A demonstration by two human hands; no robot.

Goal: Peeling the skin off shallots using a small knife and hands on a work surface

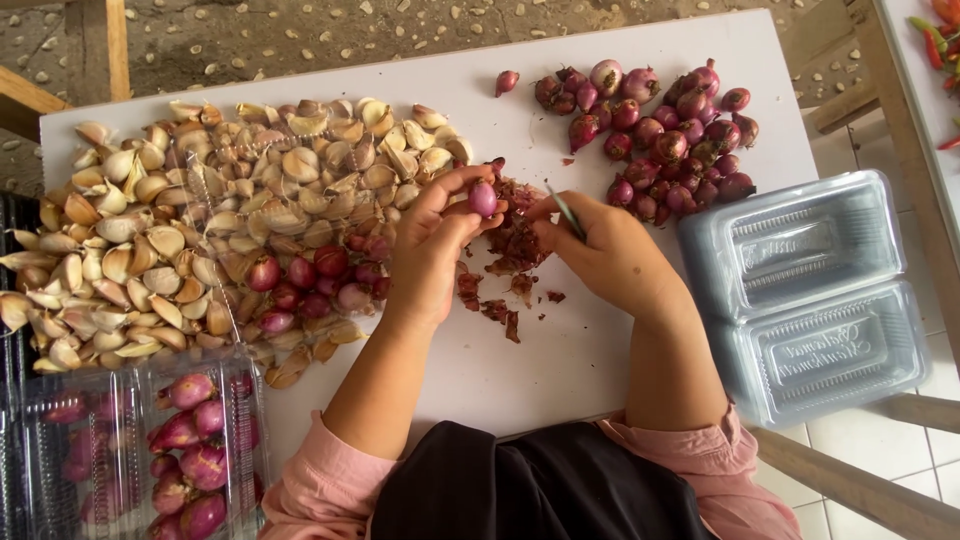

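Observation:
My left hand (432, 240) pinches a small purple shallot (483, 198) between fingertips above the white table (560, 340). My right hand (605, 250) grips a small knife (566, 212), blade pointing up toward the shallot. Dark red shallot skins (510, 270) lie scattered under both hands. A heap of unpeeled shallots (660, 135) sits to the upper right. Peeled shallots (310, 280) rest beside my left hand inside an open clear plastic container (215, 190).
A large pile of garlic cloves (180, 220) covers the table's left side. A clear container (150, 450) with peeled shallots sits lower left. An empty open clamshell box (810, 300) hangs off the right edge. Red chillies (940, 45) lie at top right.

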